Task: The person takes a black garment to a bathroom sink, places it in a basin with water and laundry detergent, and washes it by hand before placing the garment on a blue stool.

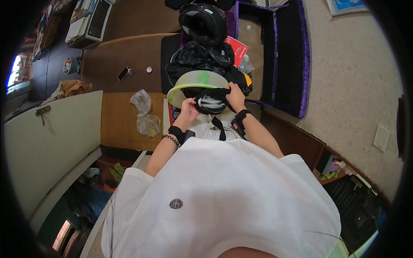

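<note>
My left hand (pixel 188 108) and my right hand (pixel 235 96) both grip a black fabric piece with white stripes (pixel 210 101), held in front of my chest. A black strap (pixel 220 128) hangs down from it. Right behind the fabric sits a round pale-green translucent lid or disc (pixel 195 82), tilted up on its edge. Both wrists carry black bands. My white shirt fills the lower part of the view.
A black helmet (pixel 203 21) and a heap of black clothing (pixel 202 58) lie on the brown surface (pixel 124 60) beyond my hands. A red booklet (pixel 237 48), crumpled clear plastic bags (pixel 144 114), a phone (pixel 123 73) and a purple-edged case (pixel 297 56) are nearby.
</note>
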Tool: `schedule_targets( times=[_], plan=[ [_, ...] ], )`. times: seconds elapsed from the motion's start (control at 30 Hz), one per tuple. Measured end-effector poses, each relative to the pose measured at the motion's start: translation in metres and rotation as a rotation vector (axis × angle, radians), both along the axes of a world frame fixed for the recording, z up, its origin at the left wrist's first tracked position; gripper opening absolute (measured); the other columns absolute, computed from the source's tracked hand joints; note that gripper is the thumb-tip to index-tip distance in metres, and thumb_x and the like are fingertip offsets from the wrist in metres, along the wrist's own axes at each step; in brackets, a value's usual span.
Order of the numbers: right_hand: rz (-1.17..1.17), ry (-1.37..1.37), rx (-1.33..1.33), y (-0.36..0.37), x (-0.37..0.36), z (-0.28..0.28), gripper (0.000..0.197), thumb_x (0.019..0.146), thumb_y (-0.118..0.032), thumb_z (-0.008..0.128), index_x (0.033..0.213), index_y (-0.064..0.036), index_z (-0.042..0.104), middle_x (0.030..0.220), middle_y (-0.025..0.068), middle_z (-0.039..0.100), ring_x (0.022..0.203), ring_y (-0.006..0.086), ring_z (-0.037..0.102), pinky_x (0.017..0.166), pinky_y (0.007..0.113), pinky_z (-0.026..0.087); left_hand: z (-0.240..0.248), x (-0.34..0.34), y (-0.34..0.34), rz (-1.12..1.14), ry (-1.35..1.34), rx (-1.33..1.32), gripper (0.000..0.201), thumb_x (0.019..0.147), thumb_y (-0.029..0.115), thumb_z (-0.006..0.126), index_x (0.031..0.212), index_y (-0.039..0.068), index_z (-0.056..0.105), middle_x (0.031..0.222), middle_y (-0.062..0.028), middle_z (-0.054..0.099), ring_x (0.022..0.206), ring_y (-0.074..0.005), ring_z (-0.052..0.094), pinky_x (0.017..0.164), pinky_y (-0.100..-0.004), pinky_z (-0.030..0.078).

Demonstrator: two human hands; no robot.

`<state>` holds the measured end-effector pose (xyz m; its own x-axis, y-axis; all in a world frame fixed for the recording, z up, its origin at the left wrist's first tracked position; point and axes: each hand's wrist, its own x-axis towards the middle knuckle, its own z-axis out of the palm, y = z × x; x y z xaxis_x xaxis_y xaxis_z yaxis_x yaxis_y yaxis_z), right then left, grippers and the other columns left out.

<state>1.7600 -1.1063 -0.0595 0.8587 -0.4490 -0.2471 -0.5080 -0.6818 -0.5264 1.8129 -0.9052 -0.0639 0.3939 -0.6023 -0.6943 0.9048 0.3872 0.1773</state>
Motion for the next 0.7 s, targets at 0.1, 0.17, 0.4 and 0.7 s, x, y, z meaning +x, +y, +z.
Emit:
schedule_targets(
  times=[0.1,0.17,0.4,0.7],
  plan=[
    [0.004,0.031,0.091,-0.011,-0.004,-0.020,0.013,0.072,-0.015,0.045,0.083,-0.0091,0.042,0.080,0.0146,0.047,0.079,0.0362,0.049,0.063,0.042,0.039,0.024,0.000,-0.004,-0.022,0.071,-0.085,0.038,0.069,0.015,0.037,0.102,0.000,0.049,0.105,-0.0126,0.053,0.094,-0.0262,0.051,0.086,-0.0422,0.037],
    [0.056,0.039,0.073,-0.004,-0.001,-0.001,0.013,0.074,-0.016,0.046,0.084,-0.0095,0.042,0.082,0.0151,0.047,0.079,0.0363,0.049,0.064,0.041,0.039,-0.005,-0.003,0.010,-0.061,0.083,-0.103,0.029,0.069,0.014,0.038,0.093,0.003,0.051,0.100,-0.0095,0.055,0.089,-0.0235,0.053,0.082,-0.0414,0.040],
    [-0.063,0.198,-0.073,-0.012,-0.019,-0.004,0.024,0.063,-0.007,0.054,0.084,-0.0089,0.043,0.086,0.0137,0.047,0.075,0.0362,0.051,0.061,0.043,0.042,-0.012,0.019,0.026,-0.431,-0.608,0.816,0.028,0.069,0.011,0.055,0.094,0.005,0.044,0.089,-0.0098,0.054,0.082,-0.0271,0.053,0.076,-0.0376,0.042],
    [-0.198,0.373,-0.012,-0.013,-0.035,0.002,0.024,0.063,-0.011,0.053,0.087,-0.0092,0.049,0.091,0.0135,0.053,0.086,0.0326,0.052,0.070,0.040,0.043,-0.032,0.062,0.041,-0.906,-1.072,1.337,0.062,0.064,0.035,0.066,0.112,0.007,0.039,0.108,-0.0163,0.047,0.102,-0.0307,0.045,0.084,-0.0411,0.035]
  ],
)
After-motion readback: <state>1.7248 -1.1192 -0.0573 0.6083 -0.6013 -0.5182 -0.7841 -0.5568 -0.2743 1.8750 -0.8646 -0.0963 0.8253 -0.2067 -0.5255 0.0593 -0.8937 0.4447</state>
